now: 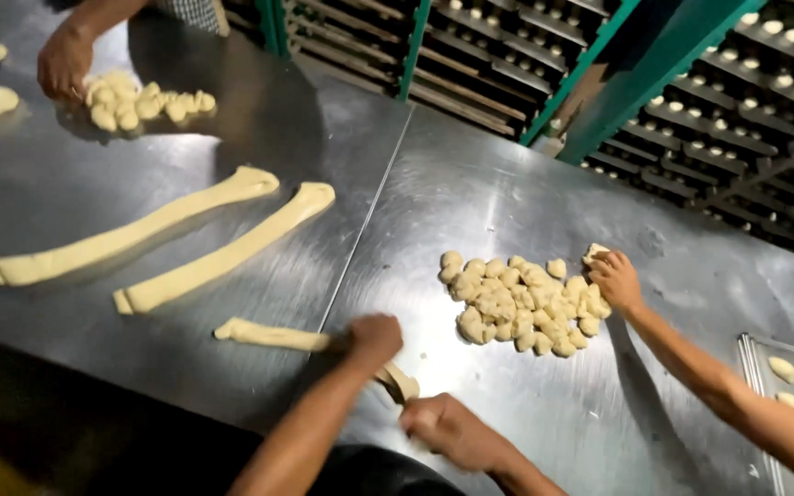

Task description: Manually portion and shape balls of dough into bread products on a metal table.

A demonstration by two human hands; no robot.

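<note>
Bare steel tabletop (507,174) lies open beyond the person's left hand (374,338) and right hand (452,430) — a wide lane runs up the middle between the two long dough strips (167,243) on the left and the heap of cut dough pieces (521,303) on the right. A co-worker's hand (615,280) and forearm bar the right side, with a tray (755,354) at the edge just beyond. Another person's hand (64,60) and a second dough pile (140,103) fill the far left corner — racks (737,101) close the far side.
</note>
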